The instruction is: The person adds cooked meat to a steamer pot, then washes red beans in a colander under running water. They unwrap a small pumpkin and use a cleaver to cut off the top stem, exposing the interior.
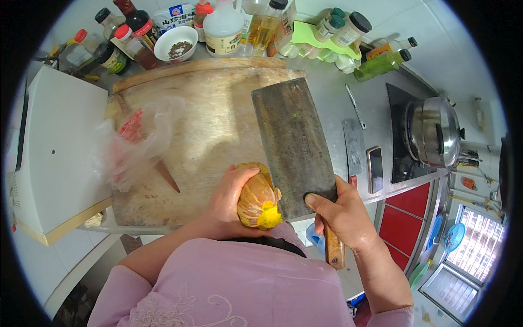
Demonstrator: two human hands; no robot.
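Note:
My left hand (229,200) grips a small ribbed pumpkin (253,196) at the front edge of a large wooden board (204,122). Bright yellow flesh shows on the pumpkin's lower right, where skin is off. My right hand (341,212) holds a broad Chinese cleaver (294,143) by its wooden handle, the thumb on the blade near the handle. The blade's left edge lies against the pumpkin's right side, by the stem. A crumpled clear plastic bag (139,143) with red print lies on the board's left part, over a brown pointed object (166,175).
Bottles and a white bowl (175,44) of small dark grains line the back. A white box (69,151) stands left. Right are another flat blade (354,145), a phone (374,169), a peeler-like metal tool (355,106) and a steel pot (435,133) on a black hob.

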